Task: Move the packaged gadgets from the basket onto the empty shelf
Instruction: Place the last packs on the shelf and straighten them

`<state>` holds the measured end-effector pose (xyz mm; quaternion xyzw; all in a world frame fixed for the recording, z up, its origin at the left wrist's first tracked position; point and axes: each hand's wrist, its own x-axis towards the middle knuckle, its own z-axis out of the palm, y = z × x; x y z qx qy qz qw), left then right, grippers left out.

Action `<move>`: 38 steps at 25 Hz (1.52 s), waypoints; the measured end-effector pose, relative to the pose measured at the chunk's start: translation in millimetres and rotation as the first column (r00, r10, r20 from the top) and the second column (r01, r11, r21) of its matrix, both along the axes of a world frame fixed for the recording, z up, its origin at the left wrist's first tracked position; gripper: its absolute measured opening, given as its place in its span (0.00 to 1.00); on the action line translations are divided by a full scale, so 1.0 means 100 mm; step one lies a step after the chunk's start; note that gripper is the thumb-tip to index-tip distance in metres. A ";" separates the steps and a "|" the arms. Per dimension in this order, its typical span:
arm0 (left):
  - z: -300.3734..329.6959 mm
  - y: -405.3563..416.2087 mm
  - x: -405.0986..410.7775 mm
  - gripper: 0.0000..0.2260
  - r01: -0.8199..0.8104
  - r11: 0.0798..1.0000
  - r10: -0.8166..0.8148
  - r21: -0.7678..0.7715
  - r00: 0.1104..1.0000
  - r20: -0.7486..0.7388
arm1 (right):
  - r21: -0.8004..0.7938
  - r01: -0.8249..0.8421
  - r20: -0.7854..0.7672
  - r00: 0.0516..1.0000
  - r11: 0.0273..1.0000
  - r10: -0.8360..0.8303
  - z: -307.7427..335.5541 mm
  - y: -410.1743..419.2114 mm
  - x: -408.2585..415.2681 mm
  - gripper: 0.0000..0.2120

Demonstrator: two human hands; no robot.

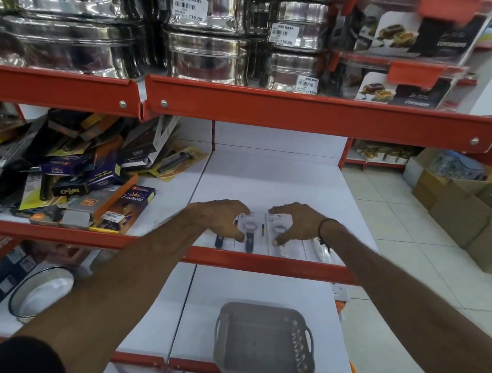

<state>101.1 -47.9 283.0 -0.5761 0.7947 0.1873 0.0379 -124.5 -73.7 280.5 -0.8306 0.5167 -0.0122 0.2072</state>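
Several packaged gadgets [259,233] on white cards lie side by side near the front edge of the white middle shelf [272,180]. My left hand [220,218] rests over the left packs, thumb and fingers spread on a card. My right hand [294,221] is arched over the right packs, thumb touching one card. Parts of the packs are hidden under both hands. The grey plastic basket [265,341] stands on the lower shelf in front of me, with nothing inside it.
A heap of boxed knives and tools [67,173] fills the shelf section to the left. Steel tins [206,27] stand on the red-edged shelf above. Cardboard boxes [463,215] sit on the tiled floor at right. A round steel-rimmed dish [45,293] lies lower left.
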 end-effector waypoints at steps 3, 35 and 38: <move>-0.05 0.05 -0.10 0.31 0.053 0.998 -0.057 0.041 0.995 0.087 | 0.066 0.035 -0.152 0.988 0.997 -0.024 -0.07 0.05 -0.24 0.40; -0.09 -0.02 -0.64 0.30 0.113 0.993 -0.109 -0.036 0.988 0.112 | 0.117 0.123 -0.193 0.976 0.986 -0.099 0.07 0.01 -0.98 0.40; -0.17 -0.01 -0.67 0.32 0.113 0.993 -0.110 -0.021 0.988 0.108 | 0.107 0.158 -0.230 0.964 0.982 -0.131 -0.07 0.08 -1.07 0.37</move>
